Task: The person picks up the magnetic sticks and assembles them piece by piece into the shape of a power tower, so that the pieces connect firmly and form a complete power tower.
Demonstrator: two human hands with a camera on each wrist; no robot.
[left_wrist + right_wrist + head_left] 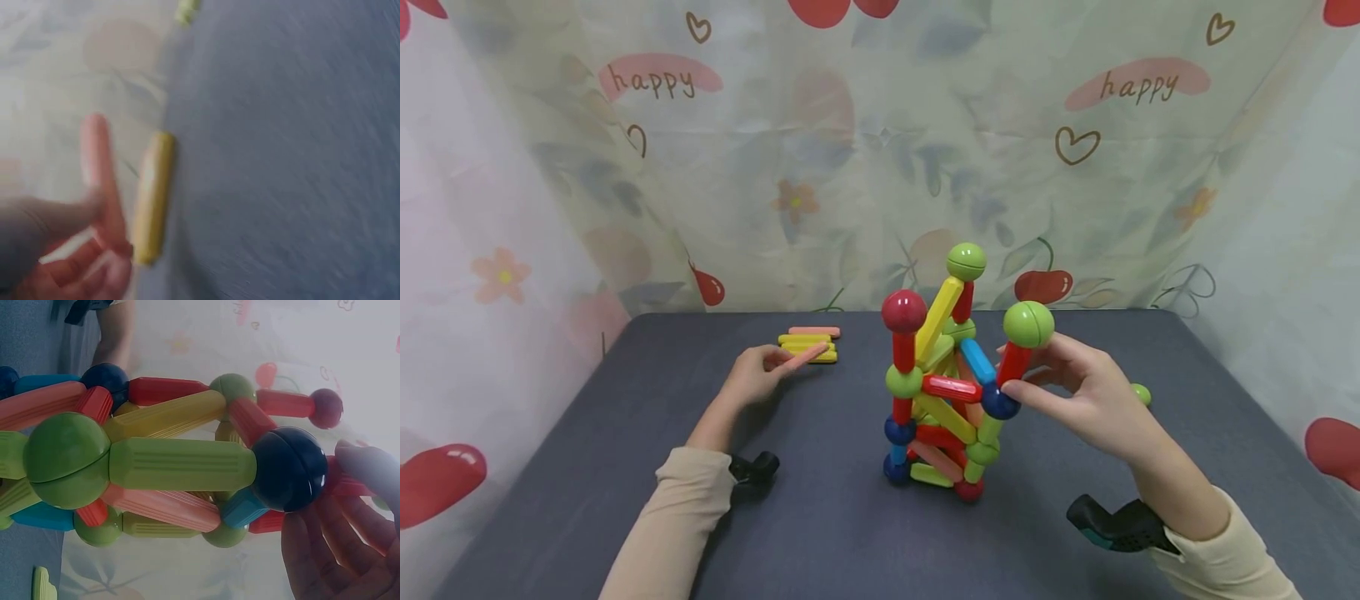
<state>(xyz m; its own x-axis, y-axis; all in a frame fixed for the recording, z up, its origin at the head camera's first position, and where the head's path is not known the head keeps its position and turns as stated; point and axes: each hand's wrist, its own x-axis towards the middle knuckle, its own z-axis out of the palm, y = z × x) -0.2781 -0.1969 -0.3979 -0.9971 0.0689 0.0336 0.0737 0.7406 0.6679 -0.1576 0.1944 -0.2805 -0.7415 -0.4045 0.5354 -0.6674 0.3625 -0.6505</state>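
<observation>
In the head view, a tower of colourful magnetic rods and balls [942, 408] stands on the table. My right hand [1093, 396] grips a red rod [1014, 363] at its upper right corner, between a green ball [1028, 324] above and a dark blue ball [1000, 401] below. The right wrist view shows the thumb and fingers round that rod, close to the blue ball [290, 469]. Left of the tower, my left hand [751, 372] pinches a salmon-pink rod [802, 358] between thumb and fingers. The left wrist view is blurred but shows this pink rod [100, 169] upright.
Several yellow rods [806, 339] and another pink rod [815, 332] lie at the table's back, just beyond my left hand. A loose green ball [1142, 394] rests behind my right hand. A patterned curtain [880, 167] hangs behind the dark table [835, 533].
</observation>
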